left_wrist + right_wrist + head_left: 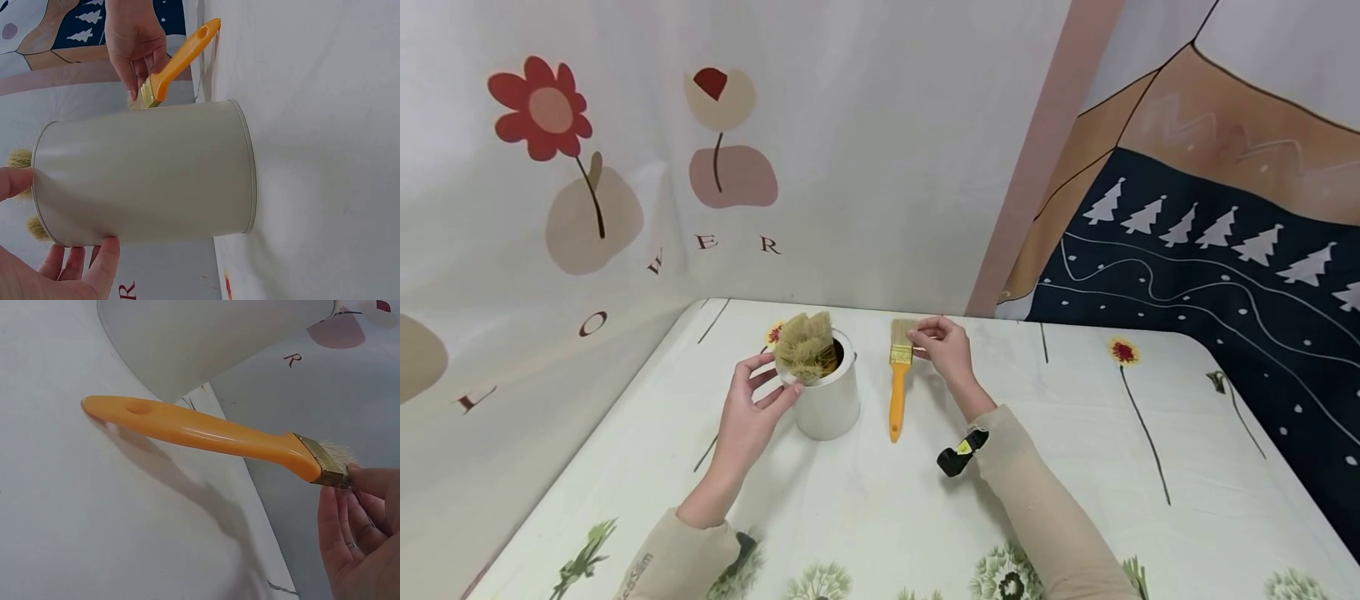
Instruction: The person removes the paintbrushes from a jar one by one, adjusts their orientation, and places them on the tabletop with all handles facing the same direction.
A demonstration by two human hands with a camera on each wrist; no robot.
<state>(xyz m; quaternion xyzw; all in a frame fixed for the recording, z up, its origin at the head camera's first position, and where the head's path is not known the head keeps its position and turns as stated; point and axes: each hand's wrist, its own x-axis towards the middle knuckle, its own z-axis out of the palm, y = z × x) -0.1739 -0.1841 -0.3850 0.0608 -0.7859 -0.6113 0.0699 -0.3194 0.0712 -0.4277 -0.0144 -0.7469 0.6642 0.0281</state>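
Brush (898,383) in right hand (947,350), bristle-end apparently

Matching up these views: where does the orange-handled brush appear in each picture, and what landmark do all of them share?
Head: the orange-handled brush is just right of centre, in the right hand.
Left wrist: upper middle, slanting up to the right.
Right wrist: across the middle, handle end at left.
Shared landmark: the white can, left of the brush in head, mid-picture in left wrist, cut off along the top in right wrist.

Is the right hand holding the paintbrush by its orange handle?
No, the right hand pinches the paintbrush at its bristles, and the orange handle is ungripped.
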